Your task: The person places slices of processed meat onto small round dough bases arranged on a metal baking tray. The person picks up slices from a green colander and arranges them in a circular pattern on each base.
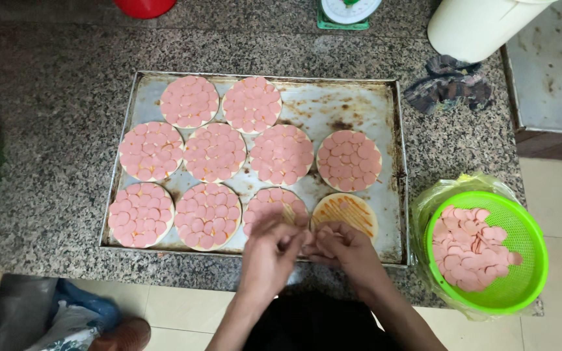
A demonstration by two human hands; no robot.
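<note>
A worn metal baking tray (359, 104) lies on the granite counter with several small round dough bases covered in pink sausage slices (214, 152). At the tray's near edge, one base (274, 203) is partly covered and another (349, 209) shows only orange sauce. My left hand (269, 250) and my right hand (346, 250) meet just below these two, fingers pinched together on what look like pink sausage slices, though blur hides the detail.
A green plastic basket (521, 286) lined with a bag holds sausage slices at the right counter edge. A white bucket (482, 26), a dark cloth (449, 81), a scale (349, 13) and a red bowl (144, 6) stand at the back.
</note>
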